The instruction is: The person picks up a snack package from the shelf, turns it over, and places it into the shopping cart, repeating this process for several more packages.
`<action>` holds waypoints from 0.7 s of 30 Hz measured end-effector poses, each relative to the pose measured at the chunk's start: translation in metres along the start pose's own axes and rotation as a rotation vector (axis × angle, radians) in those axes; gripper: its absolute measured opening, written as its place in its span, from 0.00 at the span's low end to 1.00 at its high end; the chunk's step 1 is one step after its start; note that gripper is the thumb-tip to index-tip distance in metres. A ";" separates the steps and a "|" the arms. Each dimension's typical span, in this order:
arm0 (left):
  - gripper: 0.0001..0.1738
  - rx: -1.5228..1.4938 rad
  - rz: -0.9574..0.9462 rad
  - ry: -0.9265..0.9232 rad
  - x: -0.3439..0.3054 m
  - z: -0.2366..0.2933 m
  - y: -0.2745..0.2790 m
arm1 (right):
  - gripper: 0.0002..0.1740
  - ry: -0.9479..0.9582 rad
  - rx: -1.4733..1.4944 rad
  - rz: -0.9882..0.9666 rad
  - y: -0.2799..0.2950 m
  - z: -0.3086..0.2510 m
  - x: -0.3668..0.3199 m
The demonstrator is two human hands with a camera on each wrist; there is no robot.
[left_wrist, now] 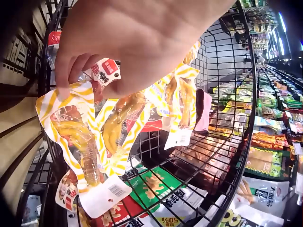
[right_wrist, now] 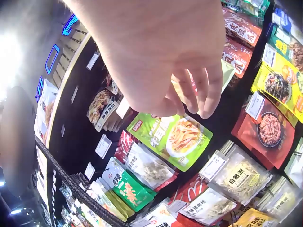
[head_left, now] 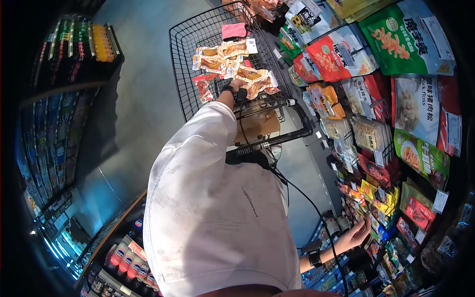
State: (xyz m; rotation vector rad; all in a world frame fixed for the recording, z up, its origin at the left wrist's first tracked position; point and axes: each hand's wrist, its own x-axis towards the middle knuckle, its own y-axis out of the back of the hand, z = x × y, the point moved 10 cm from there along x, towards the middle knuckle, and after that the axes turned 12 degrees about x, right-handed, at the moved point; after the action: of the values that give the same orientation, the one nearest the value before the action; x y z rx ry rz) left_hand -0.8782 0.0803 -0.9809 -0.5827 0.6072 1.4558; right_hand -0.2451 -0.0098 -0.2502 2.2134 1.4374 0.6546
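Note:
My left hand (head_left: 238,85) reaches into the black wire shopping cart (head_left: 174,59). In the left wrist view, that hand (left_wrist: 118,47) has its fingers curled at the top of an orange-and-white striped snack packet (left_wrist: 75,135) with a clear window showing browned food. More striped packets (left_wrist: 124,125) lie beside it. My right hand (head_left: 354,235) is raised at the rack of hanging packets. In the right wrist view, that hand (right_wrist: 156,61) hangs with loosely bent fingers before a pale green packet (right_wrist: 227,73), just above a bright green packet (right_wrist: 173,139). Its palm side is hidden.
A pink item (head_left: 234,31) lies in the cart, which has a black handle (head_left: 277,138). Hanging food packets (head_left: 339,54) line the right side. Bottles (head_left: 131,262) stand on a shelf at the lower left. A black cable (head_left: 316,208) runs past my right arm.

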 end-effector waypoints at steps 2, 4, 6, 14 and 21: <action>0.17 0.581 0.007 -0.360 -0.007 0.029 0.002 | 0.20 -0.010 -0.018 0.007 0.002 0.002 -0.004; 0.16 0.894 -0.012 -0.539 -0.016 0.048 -0.009 | 0.19 0.020 -0.053 0.004 0.005 -0.001 -0.005; 0.15 0.808 -0.065 -0.495 -0.019 0.061 -0.016 | 0.19 0.026 -0.066 0.013 0.009 -0.002 -0.007; 0.08 -0.158 0.315 0.208 -0.124 0.190 0.001 | 0.20 -0.001 0.043 0.051 0.020 0.006 -0.016; 0.21 -0.195 0.939 -0.449 -0.238 0.314 0.032 | 0.17 0.054 0.180 0.060 0.041 0.028 -0.015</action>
State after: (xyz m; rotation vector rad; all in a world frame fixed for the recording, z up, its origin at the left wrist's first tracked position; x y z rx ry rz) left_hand -0.9079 0.1268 -0.5899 -0.0684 0.3810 2.4589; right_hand -0.2042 -0.0416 -0.2510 2.4016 1.5145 0.6322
